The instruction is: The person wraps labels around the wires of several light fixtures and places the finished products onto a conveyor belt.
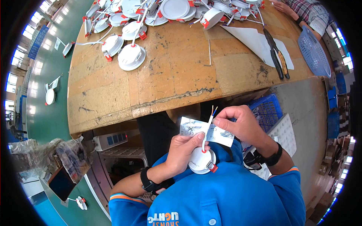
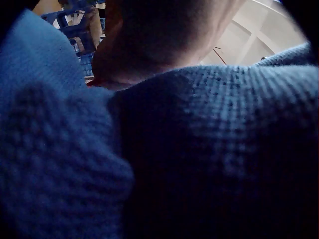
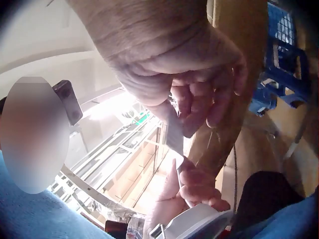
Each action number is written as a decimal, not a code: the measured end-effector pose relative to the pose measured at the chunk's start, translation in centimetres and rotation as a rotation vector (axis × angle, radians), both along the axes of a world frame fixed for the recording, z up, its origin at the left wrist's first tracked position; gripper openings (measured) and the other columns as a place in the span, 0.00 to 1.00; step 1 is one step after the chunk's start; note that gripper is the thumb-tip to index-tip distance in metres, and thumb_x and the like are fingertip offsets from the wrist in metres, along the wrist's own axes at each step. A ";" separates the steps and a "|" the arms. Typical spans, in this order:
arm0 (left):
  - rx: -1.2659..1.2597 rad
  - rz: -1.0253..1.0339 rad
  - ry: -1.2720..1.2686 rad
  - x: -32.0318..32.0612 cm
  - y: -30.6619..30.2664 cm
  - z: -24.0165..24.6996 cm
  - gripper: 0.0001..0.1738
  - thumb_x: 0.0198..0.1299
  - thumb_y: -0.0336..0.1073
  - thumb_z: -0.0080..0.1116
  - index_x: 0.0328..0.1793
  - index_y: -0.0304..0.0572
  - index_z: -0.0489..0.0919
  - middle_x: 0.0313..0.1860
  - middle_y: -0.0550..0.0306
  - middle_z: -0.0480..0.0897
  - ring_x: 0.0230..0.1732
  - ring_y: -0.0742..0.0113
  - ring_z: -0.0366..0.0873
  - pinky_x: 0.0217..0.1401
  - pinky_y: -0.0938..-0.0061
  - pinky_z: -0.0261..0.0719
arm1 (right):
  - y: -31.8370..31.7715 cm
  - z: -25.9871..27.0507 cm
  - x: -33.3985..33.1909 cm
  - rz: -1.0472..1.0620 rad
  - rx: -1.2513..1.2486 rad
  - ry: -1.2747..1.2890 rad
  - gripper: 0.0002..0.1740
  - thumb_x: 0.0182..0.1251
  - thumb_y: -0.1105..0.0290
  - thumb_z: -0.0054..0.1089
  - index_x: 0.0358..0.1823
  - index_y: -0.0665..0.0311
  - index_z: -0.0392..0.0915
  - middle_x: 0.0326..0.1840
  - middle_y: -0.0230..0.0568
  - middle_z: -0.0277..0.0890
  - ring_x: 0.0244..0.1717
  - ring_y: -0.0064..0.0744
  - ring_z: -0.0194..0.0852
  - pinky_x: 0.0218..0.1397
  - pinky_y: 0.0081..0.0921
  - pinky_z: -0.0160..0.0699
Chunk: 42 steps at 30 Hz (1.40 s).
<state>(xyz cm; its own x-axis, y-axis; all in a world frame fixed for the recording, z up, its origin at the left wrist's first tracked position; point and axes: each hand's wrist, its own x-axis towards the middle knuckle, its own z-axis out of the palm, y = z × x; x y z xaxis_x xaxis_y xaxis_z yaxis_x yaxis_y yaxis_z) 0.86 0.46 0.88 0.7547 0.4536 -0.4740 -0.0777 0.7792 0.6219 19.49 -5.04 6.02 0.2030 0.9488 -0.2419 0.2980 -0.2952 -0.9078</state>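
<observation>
My left hand pinches the white cable of a round white downlight, its thumb over the cable at the edge of a silver label. The lamp hangs just below that hand, against the blue shirt, with a red-tipped spring clip showing. Bare brown and blue wire ends stick up above the label. My right hand pinches the label's right part, thumb and forefinger beside the cable. In the right wrist view the label spans between both hands. Blue cloth fills most of the left wrist view.
On the worn table lie piled downlights, a white sheet and dark-handled pliers. A blue basket stands at its right edge, where another person's arm shows. A green conveyor runs left.
</observation>
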 end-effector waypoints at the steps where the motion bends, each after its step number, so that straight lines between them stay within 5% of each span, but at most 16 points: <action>1: -0.017 -0.004 0.002 0.0 0.0 0.0 0.12 0.60 0.38 0.55 0.37 0.35 0.80 0.28 0.54 0.82 0.28 0.74 0.79 0.31 0.81 0.79 | 0.0 0.0 0.1 0.000 0.004 -0.017 0.10 0.57 0.68 0.60 0.32 0.70 0.80 0.22 0.39 0.77 0.25 0.20 0.74 0.28 0.18 0.70; 8: -0.042 -0.051 -0.033 0.0 0.2 -0.1 0.12 0.61 0.38 0.54 0.38 0.35 0.80 0.29 0.54 0.82 0.29 0.73 0.79 0.33 0.80 0.79 | -0.1 -0.2 1.6 0.043 0.173 -0.295 0.15 0.61 0.62 0.57 0.40 0.68 0.79 0.29 0.44 0.78 0.26 0.24 0.73 0.30 0.20 0.70; 11: -0.034 -0.068 -0.083 -0.1 0.4 -0.2 0.12 0.62 0.38 0.52 0.38 0.34 0.79 0.30 0.53 0.81 0.30 0.73 0.79 0.34 0.79 0.79 | 0.1 0.8 2.4 0.008 0.092 -0.185 0.16 0.61 0.62 0.57 0.43 0.69 0.78 0.32 0.42 0.78 0.29 0.21 0.73 0.32 0.18 0.70; 12: -0.033 -0.075 -0.099 -0.2 0.4 -0.2 0.12 0.62 0.37 0.52 0.37 0.34 0.79 0.30 0.53 0.81 0.31 0.72 0.79 0.35 0.79 0.79 | 0.1 1.5 2.5 0.040 0.000 0.145 0.15 0.61 0.66 0.58 0.44 0.69 0.77 0.31 0.37 0.78 0.32 0.17 0.72 0.34 0.16 0.71; 16: -0.060 -0.136 -0.152 0.1 0.6 -0.4 0.12 0.62 0.37 0.52 0.38 0.33 0.79 0.30 0.54 0.81 0.32 0.70 0.79 0.37 0.77 0.78 | 1.0 1.3 1.7 0.151 -0.013 0.511 0.11 0.57 0.73 0.61 0.41 0.69 0.78 0.31 0.34 0.77 0.33 0.16 0.72 0.38 0.13 0.70; 22: 0.046 -0.211 -0.224 0.6 2.3 0.7 0.11 0.61 0.33 0.53 0.46 0.33 0.74 0.36 0.54 0.81 0.38 0.71 0.78 0.45 0.78 0.75 | 1.7 1.8 1.9 0.235 0.344 0.316 0.05 0.56 0.74 0.62 0.33 0.67 0.80 0.28 0.32 0.77 0.28 0.16 0.72 0.31 0.13 0.67; 26: 0.303 0.072 -0.211 0.9 2.4 1.3 0.12 0.57 0.23 0.54 0.47 0.36 0.70 0.38 0.52 0.81 0.40 0.72 0.78 0.45 0.78 0.75 | 1.6 4.1 1.2 0.019 0.412 0.200 0.05 0.55 0.73 0.64 0.31 0.67 0.80 0.25 0.31 0.75 0.23 0.14 0.68 0.24 0.12 0.61; 29: 0.498 0.228 -0.229 1.2 1.8 2.3 0.10 0.59 0.26 0.53 0.47 0.34 0.71 0.38 0.51 0.81 0.39 0.72 0.78 0.44 0.79 0.76 | 1.7 5.3 1.0 -0.023 0.447 0.075 0.05 0.55 0.73 0.64 0.31 0.68 0.80 0.25 0.31 0.75 0.22 0.13 0.67 0.22 0.12 0.61; 32: 0.594 0.086 -0.151 1.2 2.1 2.0 0.10 0.61 0.29 0.52 0.47 0.33 0.75 0.38 0.52 0.81 0.38 0.72 0.78 0.43 0.80 0.76 | 2.2 6.0 0.2 -0.030 0.465 -0.003 0.05 0.55 0.74 0.63 0.31 0.68 0.80 0.25 0.30 0.75 0.22 0.12 0.66 0.23 0.12 0.62; 37: 0.257 0.110 -0.134 2.3 1.7 1.5 0.12 0.64 0.34 0.49 0.46 0.32 0.76 0.34 0.52 0.80 0.35 0.70 0.78 0.39 0.77 0.77 | 4.0 4.6 0.0 -0.104 0.314 0.057 0.05 0.58 0.73 0.61 0.31 0.69 0.79 0.26 0.29 0.75 0.25 0.10 0.67 0.26 0.11 0.65; 42: 0.073 0.159 -0.050 1.7 2.0 0.7 0.13 0.65 0.37 0.46 0.44 0.34 0.75 0.30 0.54 0.79 0.32 0.70 0.77 0.38 0.76 0.77 | 2.9 4.1 0.1 -0.146 0.238 0.071 0.14 0.59 0.72 0.60 0.45 0.69 0.72 0.29 0.31 0.76 0.28 0.11 0.70 0.29 0.11 0.68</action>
